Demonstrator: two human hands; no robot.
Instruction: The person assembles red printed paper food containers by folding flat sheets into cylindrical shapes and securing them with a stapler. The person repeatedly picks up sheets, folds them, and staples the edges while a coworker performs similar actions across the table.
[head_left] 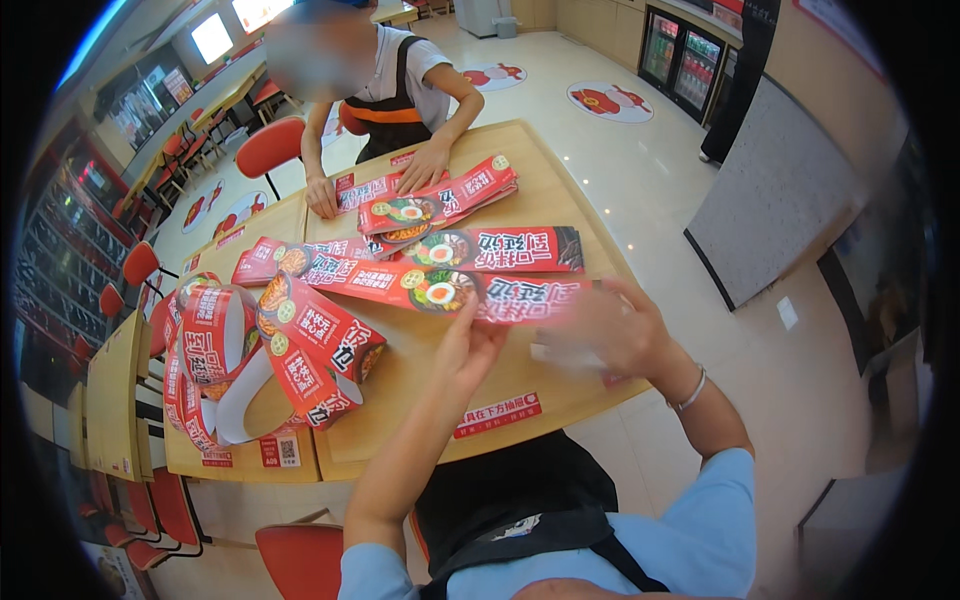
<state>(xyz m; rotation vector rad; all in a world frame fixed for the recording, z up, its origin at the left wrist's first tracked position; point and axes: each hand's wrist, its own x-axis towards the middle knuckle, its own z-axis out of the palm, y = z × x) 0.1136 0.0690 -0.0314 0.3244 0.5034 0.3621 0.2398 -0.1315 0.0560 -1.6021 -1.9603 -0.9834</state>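
While the left hand [474,345] pinches a red strip [440,289] at center frame, the blurred right hand [635,335] shows no readable grip. Looped bands [212,322] at left look finished; flat strips [480,187] at upper center seem yet unlooped.

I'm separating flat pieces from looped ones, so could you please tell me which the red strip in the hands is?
Flat: the red strip runs straight, unlike the looped strips; its end by the right hand is blurred.
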